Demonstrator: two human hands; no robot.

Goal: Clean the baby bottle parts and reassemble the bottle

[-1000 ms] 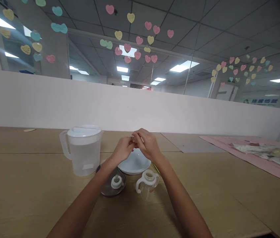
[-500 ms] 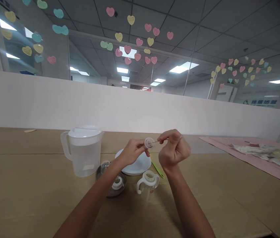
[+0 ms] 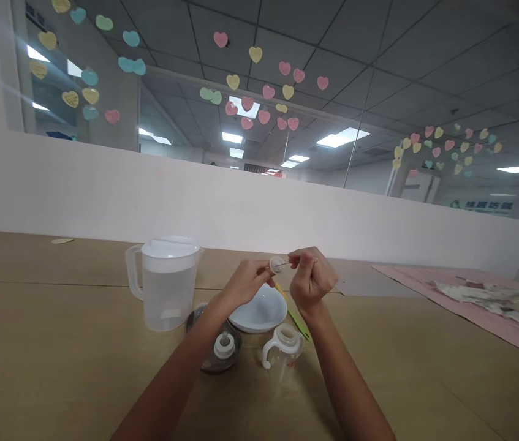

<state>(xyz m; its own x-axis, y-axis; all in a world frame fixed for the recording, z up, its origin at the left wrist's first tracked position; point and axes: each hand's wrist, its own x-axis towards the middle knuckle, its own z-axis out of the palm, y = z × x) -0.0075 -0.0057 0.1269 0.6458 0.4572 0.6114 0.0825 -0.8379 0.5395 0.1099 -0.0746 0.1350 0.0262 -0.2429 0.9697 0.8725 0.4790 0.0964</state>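
Observation:
Between the fingertips of my left hand (image 3: 246,285) is a small round translucent disc (image 3: 276,265), held face-on above the white bowl (image 3: 261,315). My right hand (image 3: 310,278) pinches a thin rod (image 3: 285,263), its tip at the middle of the disc; I cannot tell whether it goes through. Below my hands stands an uncapped clear baby bottle (image 3: 283,355) with white handles. A dark grey dish (image 3: 215,369) sits partly behind my left forearm, with a white bottle collar and teat (image 3: 224,345) in it.
A lidded clear plastic pitcher (image 3: 170,294) with liquid in it stands at the left. A green and yellow handled utensil (image 3: 299,323) lies beside the bowl. On the right, a pink cloth (image 3: 418,283) bears several packets. A white wall (image 3: 222,205) rises behind the table.
My right hand has come closer to the disc, leaving less of the rod showing. My left hand still holds the disc. The whole view has shifted slightly.

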